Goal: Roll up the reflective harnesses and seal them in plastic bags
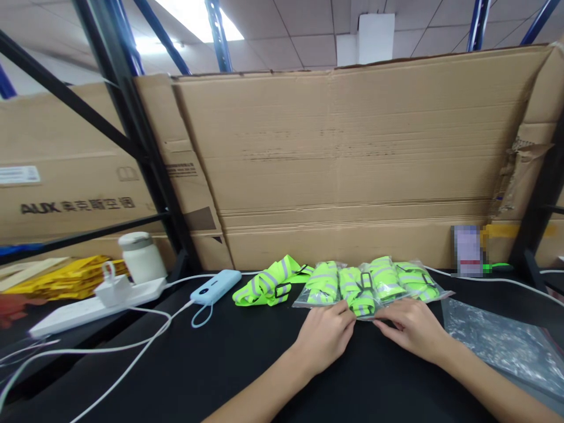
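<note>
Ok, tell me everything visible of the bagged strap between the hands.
The bagged strap is bundled yellow-green webbing with silvery stripes and a black buckle, inside a clear plastic bag. It lies on the black table, second from left among four bagged bundles. Left hand and right hand touch the bag's near edge; their grip is unclear.

Bare forearms (271,385) angled inward, left hand (324,335) and right hand (412,327) apart (just barely), fingers (347,322) bent

The power bank (215,287) lies left of the bagged straps (358,288).
</note>
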Tool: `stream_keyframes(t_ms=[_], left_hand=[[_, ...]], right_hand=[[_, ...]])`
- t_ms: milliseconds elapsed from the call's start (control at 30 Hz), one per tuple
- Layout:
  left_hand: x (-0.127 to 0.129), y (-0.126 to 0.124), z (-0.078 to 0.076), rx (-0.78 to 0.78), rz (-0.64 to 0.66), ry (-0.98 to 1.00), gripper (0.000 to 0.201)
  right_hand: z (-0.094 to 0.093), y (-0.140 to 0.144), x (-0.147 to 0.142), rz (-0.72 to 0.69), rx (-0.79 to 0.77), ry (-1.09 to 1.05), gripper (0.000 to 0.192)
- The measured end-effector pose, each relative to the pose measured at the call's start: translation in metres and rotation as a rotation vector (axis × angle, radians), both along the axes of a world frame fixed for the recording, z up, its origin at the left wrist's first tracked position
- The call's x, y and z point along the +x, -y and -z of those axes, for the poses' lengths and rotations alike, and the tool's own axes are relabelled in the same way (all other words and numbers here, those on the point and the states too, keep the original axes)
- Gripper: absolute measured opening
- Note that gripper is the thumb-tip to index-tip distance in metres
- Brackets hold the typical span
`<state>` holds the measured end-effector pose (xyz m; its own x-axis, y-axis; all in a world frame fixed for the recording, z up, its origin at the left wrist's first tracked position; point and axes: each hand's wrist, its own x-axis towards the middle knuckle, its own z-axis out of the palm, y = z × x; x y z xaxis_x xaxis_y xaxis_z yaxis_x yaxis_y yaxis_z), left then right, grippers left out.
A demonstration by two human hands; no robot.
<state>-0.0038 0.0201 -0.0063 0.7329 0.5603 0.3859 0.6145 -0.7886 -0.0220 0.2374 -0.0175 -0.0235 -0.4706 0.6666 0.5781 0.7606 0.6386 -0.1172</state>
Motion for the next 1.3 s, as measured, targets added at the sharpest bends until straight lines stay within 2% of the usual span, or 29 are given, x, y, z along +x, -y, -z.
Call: stream_keyframes(t_ms=[600,767,867,1133,1233,1300], left_hand=[[-0.001,-0.002,0.003,-0.031,-0.061,-0.018,0.014],[-0.001,-0.005,0.005,-0.011,-0.085,0.018,0.015],[0.0,-0.008,0.006,0.063,-0.085,0.015,0.015],[0.008,-0.022,0.012,0.221,-0.065,-0.06,0.012],[0.009,-0.024,0.012,0.19,-0.086,-0.057,0.013],[0.006,-0.025,0.008,0.111,-0.055,-0.004,0.008]], right_hand=[[0.002,-0.001,0.002,0.027,-0.002,0.029,0.014],[0.003,0.0,0.002,0.001,0.002,-0.023,0.018],[0.004,0.0,0.001,-0.004,-0.008,-0.051,0.025],[0.006,0.002,-0.002,0.013,-0.146,-0.035,0.044],[0.004,0.003,-0.002,0.004,-0.172,-0.041,0.043],[0.002,0.004,-0.002,-0.01,-0.177,-0.046,0.041]])
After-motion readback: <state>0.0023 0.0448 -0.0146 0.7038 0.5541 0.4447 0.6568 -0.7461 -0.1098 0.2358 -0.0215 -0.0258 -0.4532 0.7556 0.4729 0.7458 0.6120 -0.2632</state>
